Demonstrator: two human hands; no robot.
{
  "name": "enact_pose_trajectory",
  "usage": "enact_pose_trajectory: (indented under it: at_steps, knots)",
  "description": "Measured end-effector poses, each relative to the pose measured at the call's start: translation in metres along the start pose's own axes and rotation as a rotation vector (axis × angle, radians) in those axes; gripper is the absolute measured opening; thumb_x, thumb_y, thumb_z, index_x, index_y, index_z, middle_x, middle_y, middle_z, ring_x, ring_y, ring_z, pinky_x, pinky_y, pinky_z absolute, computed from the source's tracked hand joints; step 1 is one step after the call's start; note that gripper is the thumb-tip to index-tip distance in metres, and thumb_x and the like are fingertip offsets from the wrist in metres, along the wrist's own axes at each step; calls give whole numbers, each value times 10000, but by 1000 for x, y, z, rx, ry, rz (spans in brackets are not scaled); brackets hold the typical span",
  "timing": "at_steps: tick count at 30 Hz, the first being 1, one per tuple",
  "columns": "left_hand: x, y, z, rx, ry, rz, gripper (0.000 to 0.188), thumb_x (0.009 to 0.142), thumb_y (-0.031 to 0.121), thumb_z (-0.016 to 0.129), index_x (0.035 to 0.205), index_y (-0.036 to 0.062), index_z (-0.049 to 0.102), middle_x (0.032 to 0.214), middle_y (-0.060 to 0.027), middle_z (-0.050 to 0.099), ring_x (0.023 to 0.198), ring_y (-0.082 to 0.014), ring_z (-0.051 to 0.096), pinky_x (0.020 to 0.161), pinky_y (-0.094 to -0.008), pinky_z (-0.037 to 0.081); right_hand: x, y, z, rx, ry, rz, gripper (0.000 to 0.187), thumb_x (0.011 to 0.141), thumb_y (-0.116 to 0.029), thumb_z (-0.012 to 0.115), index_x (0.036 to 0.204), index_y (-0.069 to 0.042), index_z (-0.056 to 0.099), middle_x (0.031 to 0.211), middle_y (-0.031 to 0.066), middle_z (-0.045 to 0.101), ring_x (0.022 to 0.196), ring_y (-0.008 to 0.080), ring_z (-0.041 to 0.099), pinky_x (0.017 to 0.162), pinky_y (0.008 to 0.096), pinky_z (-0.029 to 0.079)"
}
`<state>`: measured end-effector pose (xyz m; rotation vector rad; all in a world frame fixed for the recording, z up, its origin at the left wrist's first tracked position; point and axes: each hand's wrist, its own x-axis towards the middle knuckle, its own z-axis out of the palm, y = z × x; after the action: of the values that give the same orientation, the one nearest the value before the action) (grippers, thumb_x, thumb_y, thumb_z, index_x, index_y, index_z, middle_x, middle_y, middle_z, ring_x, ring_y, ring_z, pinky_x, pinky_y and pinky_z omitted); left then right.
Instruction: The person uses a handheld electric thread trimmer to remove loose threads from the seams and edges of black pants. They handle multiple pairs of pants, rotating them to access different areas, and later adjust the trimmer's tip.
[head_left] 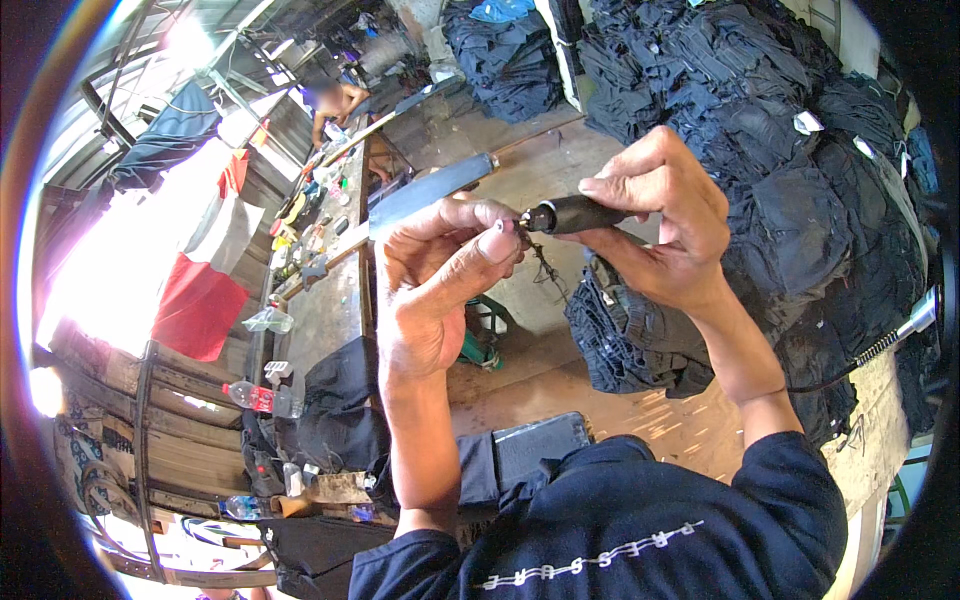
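My right hand (660,225) is closed round a black cylindrical handpiece (580,214) with a narrow metal tip, held up in front of my chest and pointing left. Thumb and fingers of my left hand (440,262) come together at that tip. Whatever small piece they pinch there is too small to make out. Dark thin strands (545,265) show just below the tip, between the hands. A black cable (835,380) with a spring sleeve and silver end fitting (920,312) runs beside my right forearm; whether it joins the handpiece is hidden.
Large heaps of dark garments (720,90) stand at the right, a folded stack (630,340) in front. At the left, a long wooden bench (330,315) carries bottles and clutter, including a red-labelled plastic bottle (255,396). Another person (335,105) is at the far end.
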<state>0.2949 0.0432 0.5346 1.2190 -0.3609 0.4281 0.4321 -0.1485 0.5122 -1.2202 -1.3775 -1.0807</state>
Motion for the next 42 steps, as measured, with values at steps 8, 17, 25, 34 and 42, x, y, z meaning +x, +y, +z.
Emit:
enact_pose_trajectory:
  at_steps: [8, 17, 25, 34, 42]
  knots:
    - [-5, 4, 15, 188, 121, 76, 116, 963, 11, 789, 1053, -19, 721, 950, -24, 708, 836, -84, 650, 734, -216, 513, 0, 4, -2, 2, -16, -3, 367, 743, -142, 989, 1019, -42, 768, 920, 113, 720, 802, 227, 703, 663, 319, 537]
    - [7, -2, 2, 182, 2, 51, 142, 992, 126, 694, 1067, 17, 643, 972, -21, 605, 835, -82, 529, 749, -242, 431, -2, 5, 1, -3, -44, -16, 333, 768, -141, 974, 1001, -44, 757, 917, 110, 717, 783, 220, 692, 650, 312, 529]
    - [23, 7, -12, 352, -114, 6, 191, 1000, 171, 702, 1082, 5, 654, 975, 0, 607, 853, -69, 541, 767, -231, 439, -7, 10, -1, 82, -106, 61, 347, 746, -127, 977, 985, -29, 745, 897, 103, 703, 753, 206, 668, 631, 312, 513]
    - [2, 40, 0, 1126, -105, 112, 124, 918, 21, 728, 1027, -14, 678, 919, -47, 656, 774, -106, 612, 718, -278, 504, -1, 9, -5, -33, -133, 62, 341, 734, -64, 955, 1022, -34, 775, 871, 78, 658, 736, 209, 650, 623, 320, 512]
    - [-6, 9, 8, 1394, 118, 595, 126, 905, -22, 724, 1003, -2, 647, 942, -98, 696, 734, -168, 621, 715, -303, 510, -3, -16, 4, -232, -51, 59, 355, 756, -91, 960, 1061, -32, 788, 870, 84, 688, 741, 217, 658, 624, 315, 524]
